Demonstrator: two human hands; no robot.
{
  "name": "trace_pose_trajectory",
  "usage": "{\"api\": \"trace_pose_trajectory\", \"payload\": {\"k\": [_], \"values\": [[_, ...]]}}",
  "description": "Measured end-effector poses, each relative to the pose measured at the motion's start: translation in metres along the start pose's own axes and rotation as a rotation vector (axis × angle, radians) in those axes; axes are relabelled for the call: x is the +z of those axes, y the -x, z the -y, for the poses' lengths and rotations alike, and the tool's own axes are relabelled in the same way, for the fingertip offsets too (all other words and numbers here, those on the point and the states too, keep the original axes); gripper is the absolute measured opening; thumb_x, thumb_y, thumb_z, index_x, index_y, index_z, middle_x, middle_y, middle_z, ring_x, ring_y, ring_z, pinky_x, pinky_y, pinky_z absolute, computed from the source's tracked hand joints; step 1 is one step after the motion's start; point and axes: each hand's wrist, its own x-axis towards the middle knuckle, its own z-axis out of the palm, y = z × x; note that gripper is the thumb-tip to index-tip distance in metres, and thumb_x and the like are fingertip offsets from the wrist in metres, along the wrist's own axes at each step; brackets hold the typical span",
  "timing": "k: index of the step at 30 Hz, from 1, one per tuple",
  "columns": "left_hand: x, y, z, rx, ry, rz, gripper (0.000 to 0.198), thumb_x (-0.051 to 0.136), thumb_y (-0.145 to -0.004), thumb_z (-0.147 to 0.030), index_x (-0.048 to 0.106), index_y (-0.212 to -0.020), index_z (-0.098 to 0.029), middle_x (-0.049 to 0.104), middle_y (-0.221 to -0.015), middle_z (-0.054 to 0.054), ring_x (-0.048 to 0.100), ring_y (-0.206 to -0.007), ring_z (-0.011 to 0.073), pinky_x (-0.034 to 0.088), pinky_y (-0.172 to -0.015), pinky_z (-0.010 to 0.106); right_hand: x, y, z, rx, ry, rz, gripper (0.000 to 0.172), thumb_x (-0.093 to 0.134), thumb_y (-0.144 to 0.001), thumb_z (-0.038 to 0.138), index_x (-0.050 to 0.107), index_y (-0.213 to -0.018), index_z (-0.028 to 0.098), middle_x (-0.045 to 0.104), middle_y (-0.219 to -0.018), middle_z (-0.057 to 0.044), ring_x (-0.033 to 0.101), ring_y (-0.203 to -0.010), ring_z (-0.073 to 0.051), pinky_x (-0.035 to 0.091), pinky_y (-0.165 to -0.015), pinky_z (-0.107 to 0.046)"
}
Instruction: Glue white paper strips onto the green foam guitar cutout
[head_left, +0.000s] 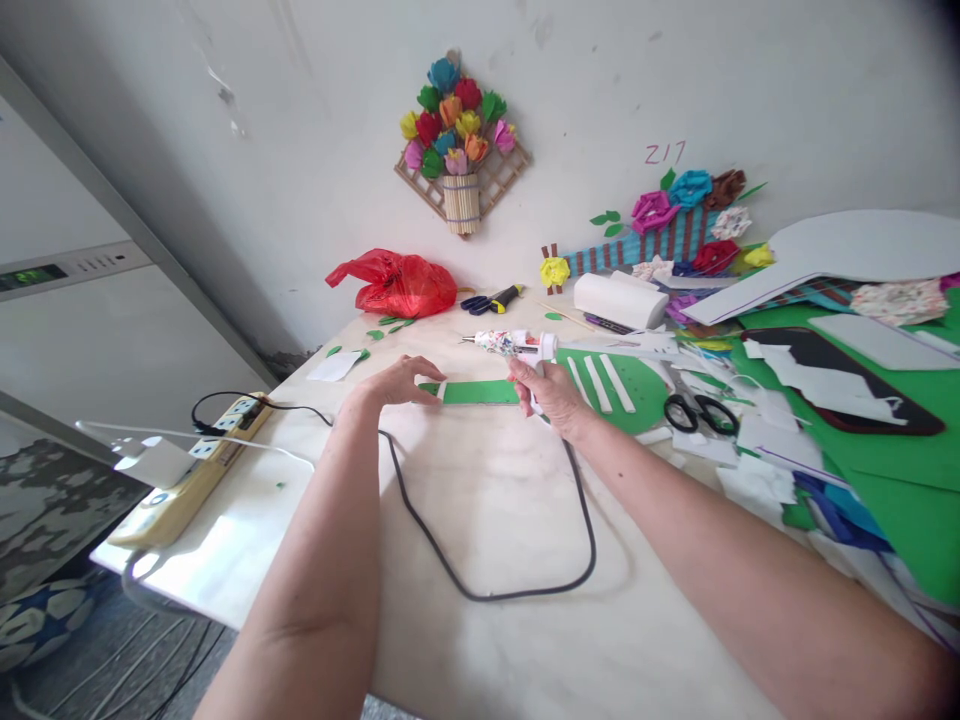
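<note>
My right hand (551, 393) is wrapped round the grip of a white hot glue gun (514, 345), whose nozzle points left above the table. My left hand (397, 380) rests with curled fingers on the left end of a green foam guitar-shaped cutout (480, 392), pinching its white tip. The cutout's round body (637, 395) carries three white strips. The gun's black cord (465, 560) loops across the white table (495, 480) between my arms.
A power strip (196, 462) with plugs lies at the left table edge. Black scissors (694, 412), foam and paper scraps and green sheets (885, 470) crowd the right. A red bag (397, 283), blue-handled scissors, a white roll (619, 298) and paper-flower crafts sit by the wall.
</note>
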Motion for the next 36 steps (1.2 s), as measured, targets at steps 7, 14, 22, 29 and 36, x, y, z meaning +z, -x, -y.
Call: {"api": "trace_pose_trajectory", "payload": {"k": [7,14,22,29,36], "values": [[-0.004,0.006,-0.002,-0.078,0.074,-0.024,0.058,0.048,-0.073,-0.056,0.051,-0.125,-0.029,0.047,-0.132,-0.001,0.032,-0.125,0.0228,0.024,-0.105,0.033,0.0,0.0,-0.001,-0.008,0.004,0.002,0.045,0.066,-0.062,0.058,0.055,-0.063,0.014,0.047,-0.043,0.006,0.042,-0.029,-0.006,0.033,-0.029,-0.019],[0.012,-0.004,-0.003,-0.184,-0.005,-0.098,0.059,0.039,-0.078,-0.055,0.046,-0.13,-0.028,0.036,-0.142,0.001,0.016,-0.133,0.0274,0.015,-0.108,0.038,0.0,0.0,-0.001,-0.023,0.011,0.004,0.044,0.065,-0.063,0.057,0.056,-0.064,0.014,0.046,-0.044,0.006,0.042,-0.03,-0.006,0.033,-0.029,-0.019],[0.018,-0.007,-0.008,-0.205,-0.032,-0.063,0.062,0.041,-0.078,-0.056,0.041,-0.133,-0.03,0.03,-0.145,0.0,0.012,-0.135,0.0292,0.017,-0.107,0.039,0.0,0.0,-0.001,-0.02,0.019,-0.001,0.046,0.065,-0.063,0.058,0.056,-0.064,0.013,0.046,-0.043,0.006,0.042,-0.03,-0.006,0.032,-0.029,-0.018],[0.018,-0.007,-0.004,-0.181,-0.007,-0.081,0.059,0.039,-0.079,-0.055,0.04,-0.134,-0.031,0.031,-0.145,-0.001,0.013,-0.135,0.0285,0.017,-0.106,0.04,0.0,0.0,-0.001,-0.03,0.018,0.004,0.045,0.064,-0.064,0.058,0.055,-0.064,0.014,0.046,-0.044,0.006,0.041,-0.029,-0.006,0.032,-0.029,-0.019],[0.03,-0.019,0.004,-0.261,-0.079,-0.203,0.051,0.033,-0.084,-0.048,0.044,-0.131,-0.029,0.039,-0.141,0.001,0.019,-0.133,0.0279,0.014,-0.106,0.041,0.0,0.0,-0.001,-0.018,0.011,-0.004,0.046,0.065,-0.062,0.058,0.056,-0.064,0.013,0.046,-0.043,0.006,0.042,-0.029,-0.006,0.032,-0.029,-0.019]]}}
